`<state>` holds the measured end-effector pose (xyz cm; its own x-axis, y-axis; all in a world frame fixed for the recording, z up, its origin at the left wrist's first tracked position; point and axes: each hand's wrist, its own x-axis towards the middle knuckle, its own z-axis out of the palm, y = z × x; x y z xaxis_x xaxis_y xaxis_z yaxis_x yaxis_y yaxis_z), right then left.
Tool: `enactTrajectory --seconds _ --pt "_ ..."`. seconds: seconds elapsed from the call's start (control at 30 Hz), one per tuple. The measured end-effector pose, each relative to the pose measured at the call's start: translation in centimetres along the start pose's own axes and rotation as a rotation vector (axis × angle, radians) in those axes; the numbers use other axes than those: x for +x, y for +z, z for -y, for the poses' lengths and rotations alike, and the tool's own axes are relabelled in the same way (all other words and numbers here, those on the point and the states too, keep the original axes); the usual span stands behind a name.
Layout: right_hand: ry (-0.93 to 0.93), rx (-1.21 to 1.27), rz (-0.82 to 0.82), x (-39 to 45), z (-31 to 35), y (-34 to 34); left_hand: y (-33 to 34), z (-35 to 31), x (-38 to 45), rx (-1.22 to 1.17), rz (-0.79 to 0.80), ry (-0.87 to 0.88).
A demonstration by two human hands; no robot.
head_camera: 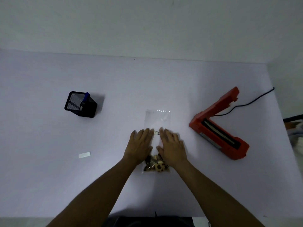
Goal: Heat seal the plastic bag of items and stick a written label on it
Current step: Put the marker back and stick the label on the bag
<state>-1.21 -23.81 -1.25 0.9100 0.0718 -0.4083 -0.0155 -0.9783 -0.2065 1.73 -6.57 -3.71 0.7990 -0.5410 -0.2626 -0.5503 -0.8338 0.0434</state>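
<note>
1. The clear plastic bag (157, 122) is lying flat on the pale table (49, 177), left of the orange heat sealer (219, 130), whose lid is standing raised.
2. The left hand (139, 145) and right hand (172, 146) are resting flat and spread on the bag, pressing rather than gripping; between them a small written label (156, 133) is showing.
3. The film looks thin, limp and slippery; the mottled brown items (155, 164) are bunching at its near end.
4. It probably lifts best by pinching the empty far edge.
5. Well left of the bag, a black mesh pen holder (80, 104) and a white paper strip (84, 154) are sitting.
</note>
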Motion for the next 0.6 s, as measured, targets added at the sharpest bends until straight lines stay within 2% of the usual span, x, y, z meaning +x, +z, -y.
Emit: enactTrajectory --seconds 0.2,0.3,0.37,0.6 --pt "0.002 0.072 0.027 0.0 0.3 -0.6 0.2 0.1 -1.2 -0.085 -0.022 -0.014" --pt "0.003 0.134 -0.156 -1.0 -0.4 0.1 0.6 0.6 -2.5 -0.147 -0.058 -0.019" --pt "0.024 0.118 -0.207 -2.4 -1.3 1.4 1.2 0.9 -3.8 -0.155 -0.06 -0.003" --pt "-0.018 0.134 -0.069 -6.4 -3.5 5.7 3.8 1.1 -6.8 -0.151 -0.004 0.067"
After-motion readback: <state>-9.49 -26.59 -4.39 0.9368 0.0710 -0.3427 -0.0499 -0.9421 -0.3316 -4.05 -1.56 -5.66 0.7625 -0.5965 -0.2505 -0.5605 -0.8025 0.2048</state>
